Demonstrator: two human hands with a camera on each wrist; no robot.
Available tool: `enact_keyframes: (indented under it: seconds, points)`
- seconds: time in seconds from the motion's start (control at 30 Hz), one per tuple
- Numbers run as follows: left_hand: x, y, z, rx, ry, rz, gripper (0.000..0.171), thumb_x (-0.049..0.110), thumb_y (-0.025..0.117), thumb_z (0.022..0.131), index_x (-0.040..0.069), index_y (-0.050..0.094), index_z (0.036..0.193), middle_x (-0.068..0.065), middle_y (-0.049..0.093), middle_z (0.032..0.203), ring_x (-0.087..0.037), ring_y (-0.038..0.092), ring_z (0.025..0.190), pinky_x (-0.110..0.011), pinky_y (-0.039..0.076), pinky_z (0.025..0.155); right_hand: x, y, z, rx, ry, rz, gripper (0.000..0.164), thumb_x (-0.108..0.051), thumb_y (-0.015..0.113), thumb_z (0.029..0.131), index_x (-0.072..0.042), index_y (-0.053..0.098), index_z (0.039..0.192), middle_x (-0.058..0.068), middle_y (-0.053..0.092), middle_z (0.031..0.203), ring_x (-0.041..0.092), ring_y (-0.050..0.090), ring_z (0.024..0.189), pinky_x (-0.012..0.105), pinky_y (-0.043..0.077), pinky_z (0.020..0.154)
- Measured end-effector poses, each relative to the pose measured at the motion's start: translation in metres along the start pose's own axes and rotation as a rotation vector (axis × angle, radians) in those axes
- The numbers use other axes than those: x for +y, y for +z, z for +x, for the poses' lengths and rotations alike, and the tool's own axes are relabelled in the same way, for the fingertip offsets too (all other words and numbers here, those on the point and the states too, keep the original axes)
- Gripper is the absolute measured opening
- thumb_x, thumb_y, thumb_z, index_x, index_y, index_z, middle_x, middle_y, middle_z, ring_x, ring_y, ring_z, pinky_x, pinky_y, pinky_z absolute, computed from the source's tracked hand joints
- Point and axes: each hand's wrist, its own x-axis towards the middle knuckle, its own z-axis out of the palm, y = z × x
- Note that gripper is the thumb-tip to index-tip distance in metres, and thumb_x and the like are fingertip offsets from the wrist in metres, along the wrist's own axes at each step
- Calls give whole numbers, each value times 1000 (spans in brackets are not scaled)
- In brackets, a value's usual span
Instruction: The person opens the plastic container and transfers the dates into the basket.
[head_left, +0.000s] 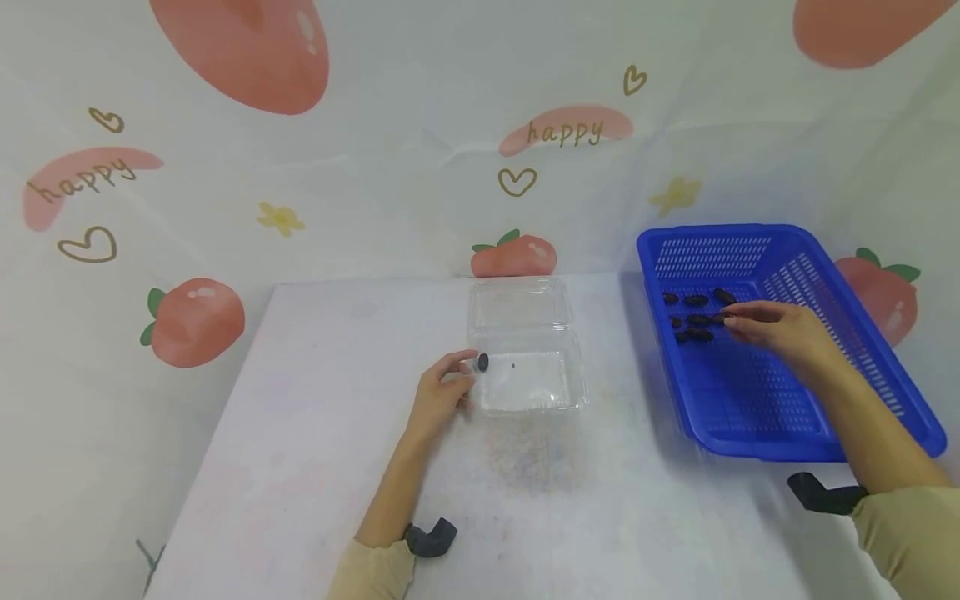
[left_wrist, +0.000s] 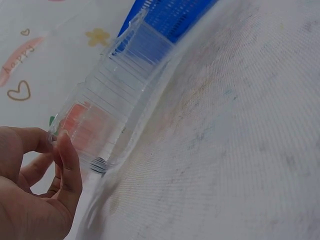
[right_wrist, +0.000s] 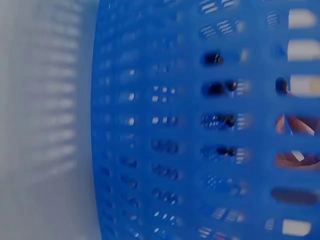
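Note:
A clear plastic clamshell box [head_left: 528, 408] lies with its lid folded back on the table. My left hand [head_left: 441, 390] pinches its left rim between thumb and fingers, as the left wrist view also shows. Inside that box, near the left wall, sits one dark oval piece [head_left: 483, 362] that looks like a date. On the right, my right hand [head_left: 780, 333] reaches into a blue plastic basket [head_left: 750, 408], its thumb and fingertips pinching a dark date [head_left: 718, 318]. Several more dark dates [head_left: 696, 300] lie about there in loose rows. In the right wrist view the basket's slotted wall mostly hides this hand.
A white table [head_left: 337, 358] carries the box and the basket, with bare surface between them. Behind it hangs a white cloth [head_left: 390, 167] printed with strawberries, hearts and words. A tiny dark speck [head_left: 513, 365] lies in the box.

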Motion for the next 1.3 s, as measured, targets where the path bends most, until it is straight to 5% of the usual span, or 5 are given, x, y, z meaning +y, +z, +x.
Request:
enact_keyframes:
  seconds: [0.27,0.6,0.73,1.13,1.3]
  points:
    - [-13,-2,5,-3,9,-2,42,-2,60,90,11,65,130,-8,55,106,-17,56,61,-24,53,56,21,-4,10,29,72,36,59,-39,65,95,6,52,131,-27,61,86,-10,61,82,15,54,74]
    - [21,-2,-11,-35,13,32,42,-5,57,90,1,61,131,-11,55,104,-22,58,61,-30,57,61,39,-6,17,92,123,-37,58,-30,63,98,13,50,134,-22,60,85,-12,58,74,16,55,70]
    - [12,-3,-7,-23,21,27,42,-4,57,90,2,61,131,-12,55,105,-20,57,62,-28,56,60,40,-5,19,109,121,-74,60,-32,64,97,14,51,134,-12,66,92,-13,58,72,16,54,68]
    - [-11,-5,4,6,7,-22,42,-1,60,89,14,66,127,-9,55,106,-15,56,59,-25,55,56,41,-2,24,80,161,-109,56,-28,65,97,13,53,134,15,71,110,-12,56,70,61,41,101]
    - [-11,-3,3,-8,1,-24,43,-1,59,89,14,66,128,-9,54,106,-14,56,61,-25,55,58,42,-3,24,78,177,-135,55,-27,65,96,12,54,133,22,70,112,-6,57,73,66,37,101]
